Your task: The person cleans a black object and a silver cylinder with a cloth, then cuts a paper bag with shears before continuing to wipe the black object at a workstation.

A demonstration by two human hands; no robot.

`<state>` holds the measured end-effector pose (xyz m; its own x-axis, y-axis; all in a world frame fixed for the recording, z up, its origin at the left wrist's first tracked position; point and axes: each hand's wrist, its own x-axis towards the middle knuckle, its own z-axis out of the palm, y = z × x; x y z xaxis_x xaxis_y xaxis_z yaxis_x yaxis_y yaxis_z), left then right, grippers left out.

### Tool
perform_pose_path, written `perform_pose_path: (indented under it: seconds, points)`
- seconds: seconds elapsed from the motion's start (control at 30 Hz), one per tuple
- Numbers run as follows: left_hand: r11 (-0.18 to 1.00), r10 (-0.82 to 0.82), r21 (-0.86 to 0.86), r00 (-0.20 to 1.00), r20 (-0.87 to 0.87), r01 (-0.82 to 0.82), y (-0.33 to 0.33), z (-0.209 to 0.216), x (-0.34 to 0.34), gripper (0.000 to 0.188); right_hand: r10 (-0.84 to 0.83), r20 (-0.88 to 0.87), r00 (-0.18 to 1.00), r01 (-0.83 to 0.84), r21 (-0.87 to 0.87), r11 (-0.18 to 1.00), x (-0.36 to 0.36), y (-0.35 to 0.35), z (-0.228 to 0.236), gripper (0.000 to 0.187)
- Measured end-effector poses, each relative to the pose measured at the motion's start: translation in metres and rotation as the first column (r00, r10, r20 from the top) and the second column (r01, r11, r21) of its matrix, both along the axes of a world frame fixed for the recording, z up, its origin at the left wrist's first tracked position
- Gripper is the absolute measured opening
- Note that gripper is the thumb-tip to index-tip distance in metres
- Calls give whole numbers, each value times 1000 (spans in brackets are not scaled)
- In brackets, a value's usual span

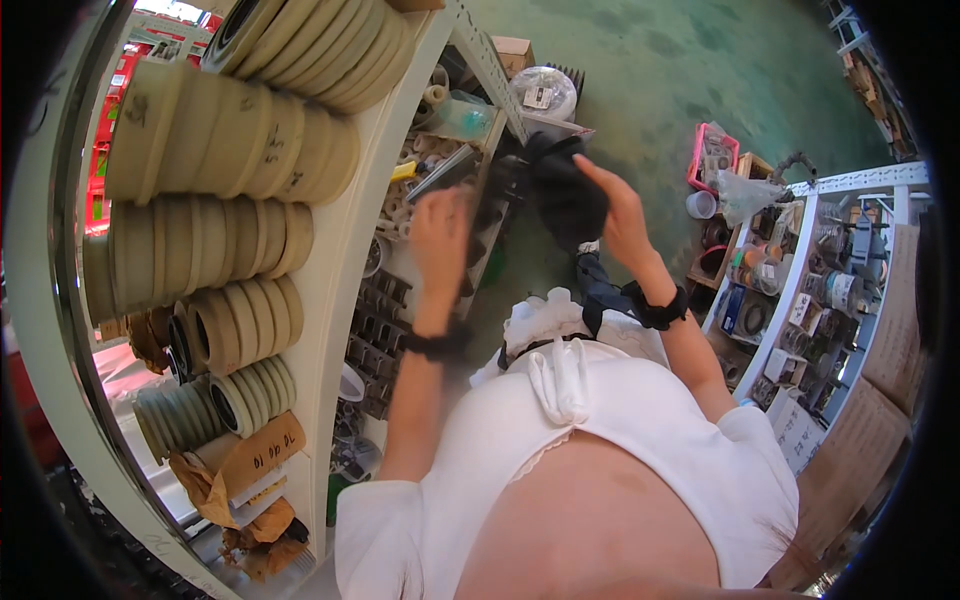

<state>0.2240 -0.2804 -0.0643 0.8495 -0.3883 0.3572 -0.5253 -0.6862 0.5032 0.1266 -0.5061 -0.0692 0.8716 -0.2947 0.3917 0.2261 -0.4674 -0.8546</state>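
In front of me my right hand (622, 215) grips a dark, soft black thing (568, 190) by its right side. It looks like bunched cloth or a bag, but its kind is not clear. My left hand (440, 235) is raised beside the shelf on the left, apart from the black thing's main body. Motion smears its fingers, and a blurred dark part of the black thing (510, 180) reaches toward it. A black band (437, 345) circles my left wrist, and another black band (655, 305) is on my right.
Close on my left, a white shelf (370, 190) carries stacked beige rings (230, 130) and brown paper (250, 465). Lower shelves hold small white parts (395, 210). To the right stand a white rack (800, 270) with jars, a pink crate (712, 158) and cardboard (860, 430). Green floor (700, 60) lies ahead.
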Motion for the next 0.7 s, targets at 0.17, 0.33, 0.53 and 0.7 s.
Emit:
perform_pose_path:
  seconds: [0.17, 0.33, 0.53, 0.7]
  points:
    - [879, 100, 463, 994, 51, -112, 25, -75, 79, 41, -97, -35, 995, 103, 274, 956, -1, -48, 4, 40]
    - [822, 49, 565, 997, 59, -74, 17, -94, 83, 43, -243, 12, 970, 221, 380, 898, -1, -100, -17, 41]
    - [790, 91, 603, 994, 63, -111, 12, -92, 63, 25, -92, -23, 996, 93, 432, 897, 7, -129, -21, 42]
    - [819, 168, 547, 984, 61, -174, 21, -92, 42, 17, -19, -84, 996, 52, 412, 910, 20, -129, -15, 42]
